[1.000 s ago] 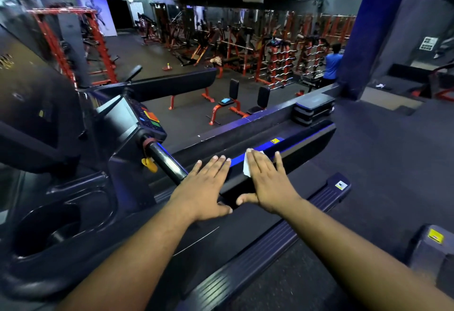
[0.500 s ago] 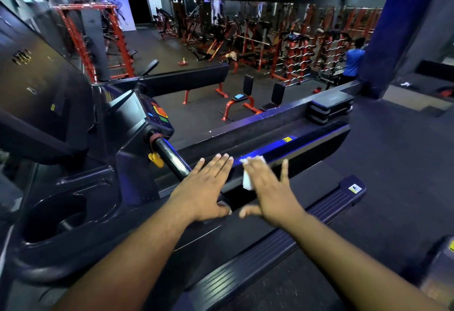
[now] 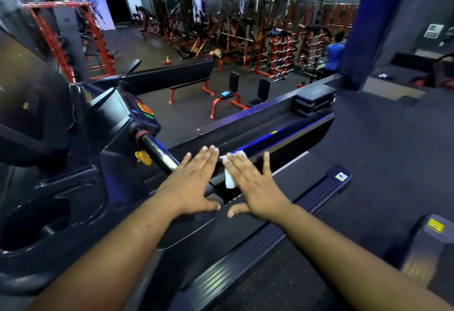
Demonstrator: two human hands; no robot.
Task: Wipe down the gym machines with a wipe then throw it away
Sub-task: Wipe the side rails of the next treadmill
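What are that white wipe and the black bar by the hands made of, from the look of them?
The wipe looks like thin paper or nonwoven cloth: matte white, limp, creased and drooping under the right hand. The handlebar by the left hand looks like metal or hard plastic with a glossy black coat, given its sharp highlights; which one is unclear.

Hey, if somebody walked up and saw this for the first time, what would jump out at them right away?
Two flat hands in the centre: the right hand presses a white wipe onto the treadmill's dark side rail, and the left hand rests beside it. To the left stands the console with orange and green buttons; behind, red weight racks fill the gym floor.
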